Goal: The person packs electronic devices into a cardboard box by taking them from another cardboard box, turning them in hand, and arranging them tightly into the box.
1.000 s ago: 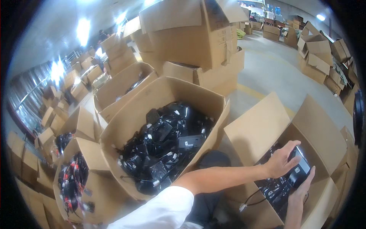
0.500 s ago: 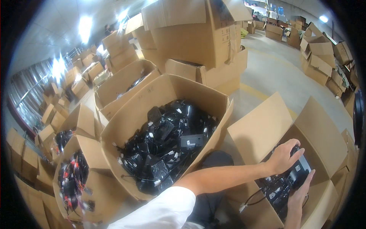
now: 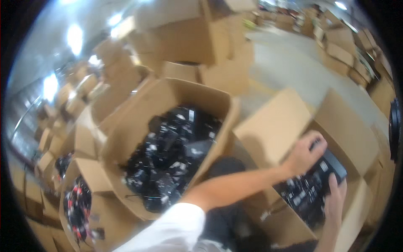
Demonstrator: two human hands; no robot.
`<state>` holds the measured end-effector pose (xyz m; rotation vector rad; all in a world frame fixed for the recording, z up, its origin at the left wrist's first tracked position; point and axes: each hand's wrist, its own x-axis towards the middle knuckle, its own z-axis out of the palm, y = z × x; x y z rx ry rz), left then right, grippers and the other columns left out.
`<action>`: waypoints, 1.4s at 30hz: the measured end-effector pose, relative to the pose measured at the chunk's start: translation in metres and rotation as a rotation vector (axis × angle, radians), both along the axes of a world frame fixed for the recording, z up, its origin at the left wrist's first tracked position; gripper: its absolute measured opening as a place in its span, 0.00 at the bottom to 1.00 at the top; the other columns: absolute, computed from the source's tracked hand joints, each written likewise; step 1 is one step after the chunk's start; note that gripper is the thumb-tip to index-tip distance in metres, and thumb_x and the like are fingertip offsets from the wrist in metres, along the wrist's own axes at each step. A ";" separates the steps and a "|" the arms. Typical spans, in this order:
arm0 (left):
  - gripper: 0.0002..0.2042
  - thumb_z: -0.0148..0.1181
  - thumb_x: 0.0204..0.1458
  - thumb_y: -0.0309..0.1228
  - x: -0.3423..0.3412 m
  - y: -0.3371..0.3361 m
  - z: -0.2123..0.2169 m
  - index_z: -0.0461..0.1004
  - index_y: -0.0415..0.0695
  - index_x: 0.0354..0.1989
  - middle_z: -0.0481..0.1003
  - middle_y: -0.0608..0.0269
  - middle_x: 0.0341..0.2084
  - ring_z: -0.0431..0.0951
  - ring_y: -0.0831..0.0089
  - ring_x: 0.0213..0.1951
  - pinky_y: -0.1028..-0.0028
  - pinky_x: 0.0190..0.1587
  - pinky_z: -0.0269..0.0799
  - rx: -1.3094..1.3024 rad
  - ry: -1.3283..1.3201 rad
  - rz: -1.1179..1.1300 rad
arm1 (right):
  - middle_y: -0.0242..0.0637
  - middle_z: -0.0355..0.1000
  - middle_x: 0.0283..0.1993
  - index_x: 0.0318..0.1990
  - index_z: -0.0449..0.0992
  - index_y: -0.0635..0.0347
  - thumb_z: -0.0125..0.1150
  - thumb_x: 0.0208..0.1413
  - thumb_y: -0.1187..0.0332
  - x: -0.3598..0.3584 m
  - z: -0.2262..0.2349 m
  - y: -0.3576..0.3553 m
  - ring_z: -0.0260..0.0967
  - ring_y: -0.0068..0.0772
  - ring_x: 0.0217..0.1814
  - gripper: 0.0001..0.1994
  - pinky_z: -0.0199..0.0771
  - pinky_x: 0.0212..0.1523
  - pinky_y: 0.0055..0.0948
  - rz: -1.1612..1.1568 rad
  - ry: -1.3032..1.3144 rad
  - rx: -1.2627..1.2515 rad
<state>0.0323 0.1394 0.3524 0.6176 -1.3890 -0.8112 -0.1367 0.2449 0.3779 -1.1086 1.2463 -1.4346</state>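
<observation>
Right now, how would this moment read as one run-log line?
left hand: gripping black device | right hand: gripping black device | location: open carton's mouth

Black unit (image 3: 327,166) turned in your hands
You have tipped it so more of its dark face shows and less of its pale side. Your left hand (image 3: 303,155), its thumb stretched along the unit before, now curls at its far left end. Your right hand (image 3: 335,197) now shows two fingertips apart. Your view has swung right and blurred.
</observation>
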 end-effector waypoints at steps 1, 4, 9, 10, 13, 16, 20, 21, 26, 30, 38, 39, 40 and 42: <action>0.13 0.57 0.63 0.38 0.007 0.006 0.006 0.74 0.40 0.45 0.76 0.60 0.33 0.74 0.76 0.38 0.72 0.43 0.74 0.251 -0.020 -0.215 | 0.40 0.72 0.56 0.60 0.67 0.69 0.62 0.61 0.68 -0.002 -0.004 -0.001 0.70 0.31 0.57 0.23 0.67 0.62 0.34 -0.032 0.013 -0.016; 0.10 0.57 0.63 0.33 0.030 0.008 0.018 0.74 0.39 0.45 0.77 0.57 0.35 0.75 0.73 0.39 0.70 0.45 0.74 0.163 -0.063 -0.081 | 0.38 0.75 0.51 0.56 0.72 0.67 0.67 0.58 0.67 0.014 0.007 -0.010 0.70 0.29 0.54 0.21 0.68 0.59 0.30 -0.076 0.134 -0.099; 0.18 0.50 0.69 0.41 0.029 0.008 0.020 0.74 0.38 0.52 0.76 0.62 0.39 0.78 0.79 0.38 0.79 0.41 0.75 0.138 0.058 -0.114 | 0.38 0.76 0.50 0.57 0.72 0.66 0.76 0.52 0.62 -0.013 0.050 0.013 0.72 0.29 0.52 0.28 0.70 0.56 0.28 -0.249 0.427 -0.304; 0.18 0.50 0.69 0.41 0.028 0.007 0.019 0.74 0.38 0.52 0.76 0.62 0.39 0.78 0.79 0.38 0.79 0.41 0.75 0.156 0.071 -0.141 | 0.39 0.76 0.50 0.57 0.72 0.66 0.75 0.53 0.62 -0.027 0.050 0.014 0.72 0.30 0.52 0.28 0.71 0.56 0.29 -0.302 0.449 -0.361; 0.19 0.49 0.69 0.42 0.029 0.007 0.020 0.73 0.37 0.52 0.76 0.58 0.43 0.80 0.74 0.39 0.77 0.41 0.77 0.278 0.041 -0.132 | 0.42 0.76 0.50 0.58 0.71 0.65 0.76 0.52 0.63 -0.066 0.060 0.026 0.75 0.33 0.51 0.29 0.74 0.55 0.31 -0.462 0.802 -0.373; 0.17 0.50 0.69 0.38 0.031 0.009 0.024 0.73 0.35 0.51 0.77 0.58 0.42 0.81 0.75 0.39 0.77 0.38 0.77 0.257 -0.060 -0.134 | 0.41 0.77 0.50 0.57 0.72 0.64 0.78 0.47 0.69 -0.069 0.059 0.021 0.76 0.34 0.50 0.30 0.76 0.54 0.30 -0.426 0.984 -0.274; 0.15 0.52 0.68 0.37 0.028 0.009 0.021 0.75 0.35 0.51 0.78 0.58 0.40 0.81 0.76 0.38 0.79 0.38 0.77 0.268 -0.123 -0.154 | 0.45 0.77 0.44 0.54 0.73 0.65 0.75 0.46 0.71 -0.085 0.001 0.008 0.76 0.38 0.47 0.27 0.76 0.50 0.34 -0.101 1.077 0.152; 0.15 0.52 0.68 0.37 0.023 0.009 0.019 0.75 0.35 0.51 0.78 0.58 0.40 0.81 0.76 0.38 0.79 0.38 0.77 0.277 -0.103 -0.173 | 0.46 0.77 0.45 0.54 0.73 0.65 0.75 0.46 0.69 -0.097 -0.024 0.006 0.77 0.41 0.48 0.27 0.75 0.51 0.36 0.001 1.069 0.218; 0.15 0.54 0.67 0.36 0.021 0.008 0.010 0.75 0.35 0.51 0.80 0.60 0.37 0.81 0.77 0.36 0.80 0.38 0.76 0.235 -0.188 -0.267 | 0.50 0.76 0.49 0.53 0.74 0.62 0.75 0.45 0.64 -0.113 -0.085 -0.021 0.75 0.51 0.52 0.27 0.75 0.54 0.39 0.225 1.225 0.450; 0.15 0.56 0.66 0.35 0.024 0.007 0.002 0.75 0.35 0.51 0.80 0.60 0.36 0.81 0.78 0.36 0.80 0.37 0.76 0.265 -0.225 -0.242 | 0.50 0.76 0.50 0.55 0.73 0.62 0.75 0.48 0.63 -0.122 -0.052 -0.059 0.76 0.48 0.52 0.27 0.75 0.53 0.40 0.076 1.349 0.086; 0.15 0.58 0.65 0.35 0.016 0.003 0.002 0.76 0.34 0.50 0.80 0.60 0.36 0.80 0.79 0.35 0.82 0.37 0.74 0.222 -0.246 -0.240 | 0.42 0.78 0.47 0.57 0.73 0.63 0.74 0.50 0.67 -0.141 0.027 -0.057 0.75 0.28 0.47 0.27 0.74 0.52 0.30 -0.254 1.130 -0.193; 0.15 0.58 0.65 0.35 0.016 0.004 0.002 0.76 0.34 0.50 0.80 0.60 0.36 0.80 0.79 0.35 0.82 0.37 0.74 0.226 -0.246 -0.235 | 0.42 0.78 0.47 0.58 0.73 0.63 0.75 0.49 0.68 -0.139 0.028 -0.048 0.75 0.29 0.48 0.28 0.74 0.53 0.30 -0.198 1.234 -0.125; 0.15 0.58 0.65 0.35 0.017 0.006 0.005 0.76 0.34 0.50 0.80 0.60 0.36 0.79 0.79 0.35 0.82 0.37 0.74 0.221 -0.225 -0.243 | 0.41 0.77 0.48 0.58 0.72 0.63 0.75 0.47 0.69 -0.134 0.033 -0.037 0.75 0.30 0.49 0.29 0.73 0.54 0.30 -0.145 1.346 -0.057; 0.15 0.59 0.64 0.33 0.020 0.009 0.008 0.75 0.33 0.51 0.80 0.59 0.36 0.79 0.79 0.34 0.82 0.37 0.73 0.224 -0.222 -0.238 | 0.46 0.77 0.47 0.57 0.72 0.61 0.76 0.43 0.71 -0.127 0.032 -0.019 0.75 0.41 0.50 0.31 0.73 0.54 0.35 -0.070 1.468 0.053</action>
